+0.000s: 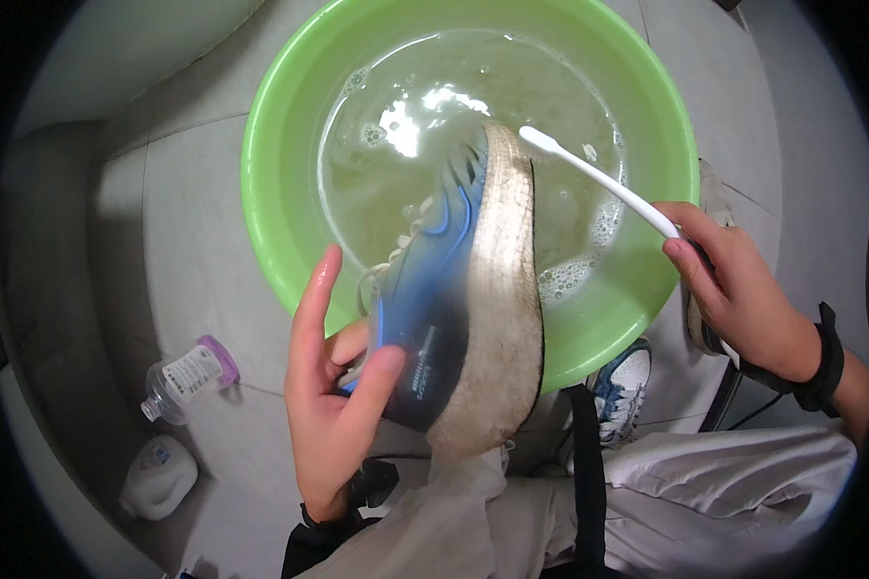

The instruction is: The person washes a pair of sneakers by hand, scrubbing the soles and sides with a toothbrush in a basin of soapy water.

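My left hand [333, 396] grips a blue and black sneaker [434, 280] near its heel, with some fingers hidden at the opening and the thumb along the side. The sneaker is tilted on its side, its toe over the water and its pale, dirt-stained sole [502, 309] facing right. White laces show along its left edge. In my right hand [743, 289] is a slim white stick [608, 183] with a rounded, thicker end, shaped like a brush handle. That end is close to the sole near the toe; no bristles can be made out.
A green basin [278, 203] of cloudy, sudsy water stands ahead on grey floor tiles. At left lie a clear bottle [188, 381] with a purple base and a white jug [161, 476]. A blue and white shoe [623, 386] is below the basin's right rim.
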`<state>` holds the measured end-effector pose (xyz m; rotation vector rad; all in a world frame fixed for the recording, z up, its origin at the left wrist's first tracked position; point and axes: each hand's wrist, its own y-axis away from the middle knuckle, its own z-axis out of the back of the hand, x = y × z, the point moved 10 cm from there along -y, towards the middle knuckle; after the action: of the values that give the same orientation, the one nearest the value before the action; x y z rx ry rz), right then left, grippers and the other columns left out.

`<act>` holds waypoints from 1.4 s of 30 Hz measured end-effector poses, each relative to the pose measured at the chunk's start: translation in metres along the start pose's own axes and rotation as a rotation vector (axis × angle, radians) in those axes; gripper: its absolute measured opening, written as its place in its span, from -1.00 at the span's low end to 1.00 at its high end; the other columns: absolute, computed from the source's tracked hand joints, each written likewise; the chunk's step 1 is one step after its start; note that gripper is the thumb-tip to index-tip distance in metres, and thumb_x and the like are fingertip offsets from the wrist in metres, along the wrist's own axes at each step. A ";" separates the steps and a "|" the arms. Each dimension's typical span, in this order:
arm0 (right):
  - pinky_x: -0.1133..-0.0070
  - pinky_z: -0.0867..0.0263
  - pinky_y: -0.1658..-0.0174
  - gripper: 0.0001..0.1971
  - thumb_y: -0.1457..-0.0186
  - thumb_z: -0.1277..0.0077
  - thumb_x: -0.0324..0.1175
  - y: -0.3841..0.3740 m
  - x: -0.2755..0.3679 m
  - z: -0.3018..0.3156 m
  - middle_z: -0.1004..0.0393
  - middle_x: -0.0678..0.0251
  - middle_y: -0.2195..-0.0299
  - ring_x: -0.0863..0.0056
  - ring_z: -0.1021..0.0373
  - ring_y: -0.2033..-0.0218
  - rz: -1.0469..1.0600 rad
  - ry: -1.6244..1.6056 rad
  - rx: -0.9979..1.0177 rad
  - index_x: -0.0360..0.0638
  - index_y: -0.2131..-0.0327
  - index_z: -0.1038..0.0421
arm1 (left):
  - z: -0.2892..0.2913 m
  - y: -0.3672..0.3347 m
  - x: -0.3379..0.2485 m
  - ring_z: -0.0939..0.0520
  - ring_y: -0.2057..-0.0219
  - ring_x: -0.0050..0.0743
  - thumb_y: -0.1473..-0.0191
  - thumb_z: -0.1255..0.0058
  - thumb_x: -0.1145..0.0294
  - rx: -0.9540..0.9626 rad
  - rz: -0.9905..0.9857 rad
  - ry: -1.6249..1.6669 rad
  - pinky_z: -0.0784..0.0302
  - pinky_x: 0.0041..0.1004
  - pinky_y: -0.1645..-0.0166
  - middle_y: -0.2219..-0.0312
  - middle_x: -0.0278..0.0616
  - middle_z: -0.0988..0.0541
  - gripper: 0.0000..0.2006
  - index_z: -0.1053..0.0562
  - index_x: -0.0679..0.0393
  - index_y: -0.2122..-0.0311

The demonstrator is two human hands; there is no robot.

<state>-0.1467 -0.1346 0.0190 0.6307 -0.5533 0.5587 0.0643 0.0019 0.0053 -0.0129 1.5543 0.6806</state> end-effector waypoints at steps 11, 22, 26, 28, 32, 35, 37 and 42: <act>0.73 -0.07 0.55 -0.80 -0.06 0.16 -0.39 0.025 0.011 -0.041 -0.19 0.45 0.61 0.74 -0.12 0.61 -0.286 -0.531 0.309 -0.24 0.24 -0.18 | -0.006 0.002 -0.006 -0.44 0.50 -0.76 0.07 0.14 0.64 -0.077 -0.045 -0.018 -0.27 -0.77 0.40 0.49 -0.27 -0.51 -0.46 -0.09 0.25 -0.08; 0.73 -0.13 0.47 -0.45 0.00 0.02 -0.33 0.013 0.050 -0.069 -0.24 0.38 0.51 0.70 -0.15 0.55 -0.090 -0.496 0.219 -0.21 0.00 0.04 | -0.011 0.007 -0.018 -0.30 0.65 -0.87 0.05 0.19 0.64 -0.209 -0.161 -0.173 -0.12 -0.81 0.53 0.67 -0.41 -0.39 -0.70 -0.30 0.35 0.13; 0.70 -0.15 0.47 -0.54 -0.02 0.07 -0.37 0.013 0.053 -0.069 -0.28 0.32 0.53 0.66 -0.17 0.56 -0.083 -0.544 0.209 -0.24 0.03 -0.03 | -0.012 0.010 -0.023 -0.25 0.67 -0.88 0.06 0.16 0.62 -0.235 -0.224 -0.259 -0.05 -0.80 0.57 0.69 -0.47 -0.34 -0.73 -0.36 0.31 0.18; 0.69 -0.16 0.47 -0.57 -0.03 0.09 -0.38 0.009 0.048 -0.070 -0.28 0.32 0.54 0.66 -0.18 0.57 -0.089 -0.525 0.196 -0.24 0.04 -0.04 | -0.009 0.010 -0.021 -0.28 0.67 -0.86 0.10 0.12 0.65 -0.232 -0.226 -0.234 -0.09 -0.81 0.56 0.68 -0.42 -0.37 -0.73 -0.36 0.35 0.20; 0.69 -0.17 0.46 -0.63 -0.05 0.13 -0.41 0.006 0.046 -0.070 -0.31 0.32 0.56 0.67 -0.19 0.56 -0.095 -0.514 0.166 -0.24 0.06 -0.06 | -0.009 0.010 -0.022 -0.31 0.66 -0.84 0.20 0.05 0.66 -0.209 -0.294 -0.351 -0.13 -0.78 0.56 0.64 -0.37 -0.42 -0.74 -0.43 0.31 0.28; 0.69 -0.18 0.45 -0.61 -0.04 0.12 -0.38 0.004 0.047 -0.071 -0.32 0.30 0.55 0.67 -0.21 0.55 -0.117 -0.579 0.172 -0.23 0.06 -0.07 | -0.011 0.010 -0.023 -0.38 0.62 -0.73 0.26 0.00 0.65 -0.181 -0.346 -0.386 -0.24 -0.72 0.51 0.60 -0.28 -0.47 -0.73 -0.44 0.29 0.32; 0.68 -0.18 0.46 -0.58 -0.02 0.08 -0.36 0.004 0.047 -0.071 -0.32 0.28 0.56 0.65 -0.22 0.56 -0.184 -0.602 0.225 -0.23 0.06 -0.07 | -0.013 0.011 -0.027 -0.43 0.59 -0.66 0.29 -0.02 0.64 -0.166 -0.388 -0.408 -0.30 -0.69 0.47 0.57 -0.23 -0.49 -0.72 -0.45 0.28 0.32; 0.64 -0.21 0.51 -0.48 0.06 -0.01 -0.32 -0.002 0.062 -0.061 -0.32 0.24 0.56 0.55 -0.26 0.60 0.043 -0.265 0.184 -0.23 0.03 -0.06 | -0.013 0.011 -0.025 -0.48 0.52 -0.52 0.34 -0.08 0.62 -0.140 -0.346 -0.397 -0.36 -0.62 0.39 0.52 -0.16 -0.50 -0.69 -0.44 0.27 0.33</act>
<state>-0.0828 -0.0753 0.0156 0.8763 -0.7713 0.5745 0.0516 -0.0048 0.0321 -0.2336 1.0858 0.4798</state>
